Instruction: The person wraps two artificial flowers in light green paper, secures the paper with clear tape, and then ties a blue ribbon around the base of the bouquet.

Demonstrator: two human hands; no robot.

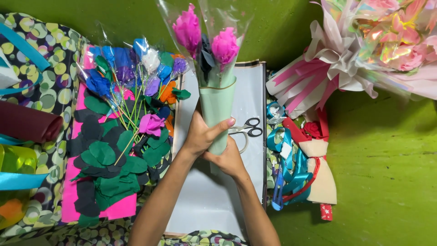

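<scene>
From your head view, your left hand (200, 134) wraps its fingers (223, 125) around the pale green paper cone (217, 107), and your right hand (230, 159) clasps the cone's lower end from beneath. Two pink paper flowers (187, 28) in clear sleeves rise from the cone toward 12 o'clock. Scissors (248, 127) lie at 3 o'clock just beside your hands, on the grey sheet (205, 200); loose paper flowers (132, 77) sit at 9 o'clock.

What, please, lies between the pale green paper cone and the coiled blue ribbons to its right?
Silver scissors with black handles lie there on the white sheet, in the head view.
</scene>
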